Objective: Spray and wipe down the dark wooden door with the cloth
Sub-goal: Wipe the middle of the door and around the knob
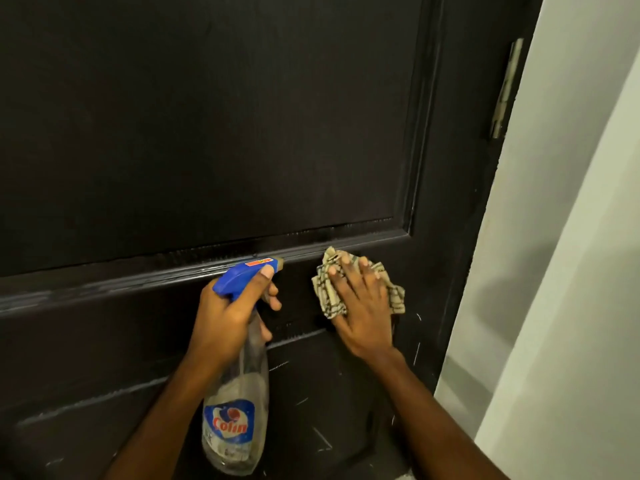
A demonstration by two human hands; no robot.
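Two hands meet a dark brown, nearly black wooden panelled door (pixel 207 116), which fills the frame from the left edge to well right of centre. A large recessed panel takes up the upper half. The raised moulding strip (pixel 346 242) along its lower edge slants across the middle of the frame and shines with streaky highlights. Below it runs a flat rail, and then the top of another panel. Thin pale scratches (pixel 417 351) mark the dark wood at lower right.

The left hand (pixel 228 317), low and centre, is curled round the neck of a clear plastic spray bottle with a blue trigger head and a blue label (pixel 239 410). One digit lies along the top of the blue head, and the nozzle sits close to the moulding. The bottle body hangs down toward the bottom edge.

Just to its right, the right hand (pixel 360 313) lies flat with fingers straight and slightly spread. It presses a crumpled beige cloth with dark checked lines (pixel 327 292) against the rail, directly under the moulding.

At upper right a dull metal hinge (pixel 507 88) sits on the door's edge. Beyond it a plain white wall (pixel 571 237) fills the right side of the frame, shaded grey near the door.
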